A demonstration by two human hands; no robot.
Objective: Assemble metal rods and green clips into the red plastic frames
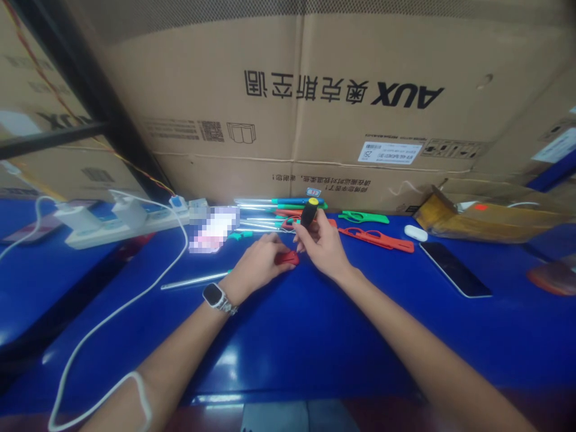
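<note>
My left hand point(260, 261), with a watch point(216, 297) on the wrist, rests on the blue table point(315, 324) and is closed on a small red plastic part point(288, 258). My right hand point(320, 243) grips a screwdriver with a black and yellow handle point(309, 212), held upright, its tip hidden down by the red part. Just behind my hands lie several loose tools with green, blue and red handles point(279, 207). A metal rod with a green end point(195, 280) lies left of my left hand.
A large cardboard box point(315, 108) walls off the back. A power strip point(121, 225) with chargers and a white cable point(112, 312) lies at left. Red point(378, 239) and green point(362, 216) plastic parts, a white earbud case point(414, 233) and a phone point(455, 268) lie at right.
</note>
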